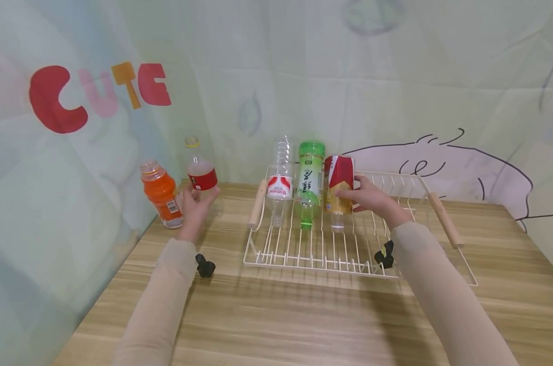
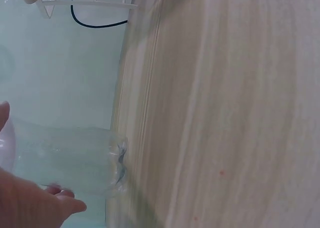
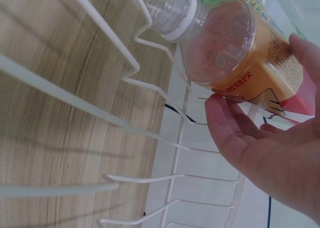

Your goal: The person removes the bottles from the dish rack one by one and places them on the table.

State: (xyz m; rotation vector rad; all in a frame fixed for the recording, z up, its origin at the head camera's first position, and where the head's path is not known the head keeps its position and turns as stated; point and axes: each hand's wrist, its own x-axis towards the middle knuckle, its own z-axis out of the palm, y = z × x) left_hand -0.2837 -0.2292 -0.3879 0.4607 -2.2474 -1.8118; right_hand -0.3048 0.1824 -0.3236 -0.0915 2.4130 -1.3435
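Note:
My left hand [image 1: 195,209] grips a clear plastic bottle [image 1: 202,178] with a red label and a yellow neck ring, standing upright. Its clear ridged base [image 2: 117,163] shows in the left wrist view, close to the tabletop. With my right hand [image 1: 373,198] I hold a bottle [image 1: 339,184] with a red and gold label, thumb and fingers on its sides. It is upside down, its open neck [image 3: 170,15] down among the rack's wires. Beside it in the white wire rack [image 1: 285,265] are an inverted green-labelled bottle [image 1: 310,175] and an inverted clear bottle [image 1: 280,188] with a red-and-white label.
An orange-labelled bottle [image 1: 159,190] stands at the left, close to the left hand. The rack has wooden handles [image 1: 258,203] on both sides and sits on a wood-grain table [image 1: 276,320]. A printed cloth [image 1: 267,61] hangs behind and at the left.

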